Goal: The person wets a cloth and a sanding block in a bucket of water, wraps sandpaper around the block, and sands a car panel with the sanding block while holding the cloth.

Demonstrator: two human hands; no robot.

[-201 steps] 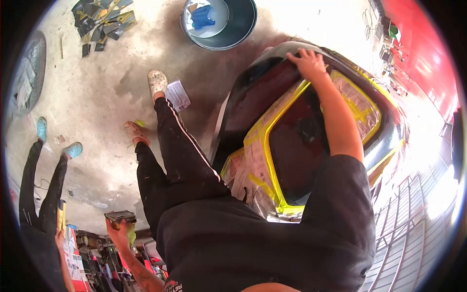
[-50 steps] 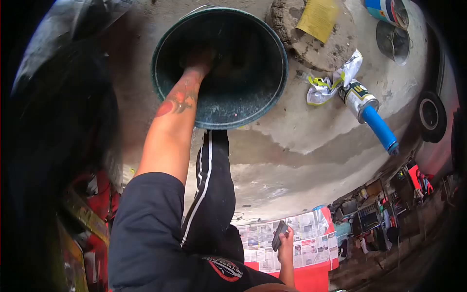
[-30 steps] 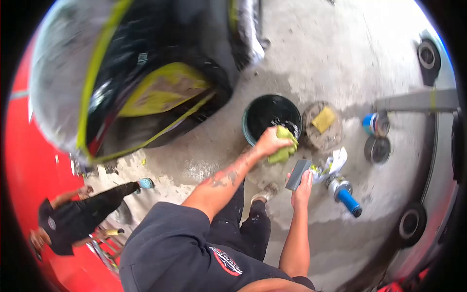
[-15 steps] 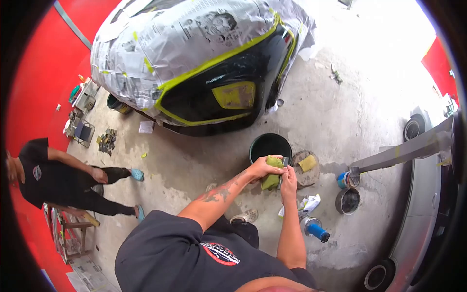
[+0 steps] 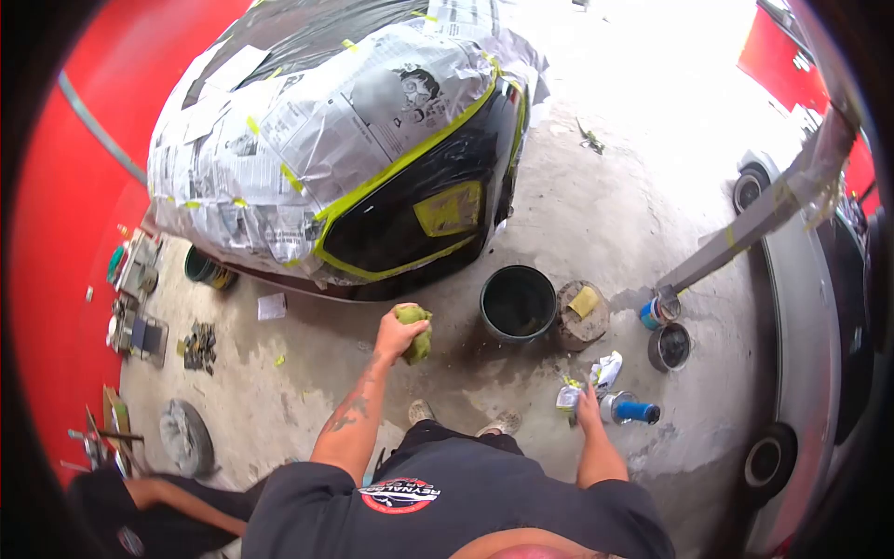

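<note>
My left hand (image 5: 398,335) is closed around a folded green cloth (image 5: 419,340), held out in front of me over the floor, left of the dark bucket (image 5: 518,333). My right hand (image 5: 589,406) hangs lower on the right. Its fingers look drawn together, and what they hold is hard to make out. Just beyond it lies a crumpled white wrapper (image 5: 607,369). Beside that hand stands a metal can with a blue cylinder (image 5: 637,411). Ahead is a car (image 5: 410,214) covered in newspaper, its dark bumper corner bordered with yellow-green tape around a sanded patch (image 5: 449,210).
A round stool (image 5: 570,328) bears a yellow pad (image 5: 584,301). Right of it are a paint can (image 5: 654,313), a pot (image 5: 669,347) and a slanting post (image 5: 745,219). A silver car (image 5: 803,326) stands at right. A co-worker's arm (image 5: 182,498) shows lower left.
My hands have come apart from over the bucket. The left carried the green cloth left; the right moved down and right. My view shifted, and the co-worker now appears lower left.
</note>
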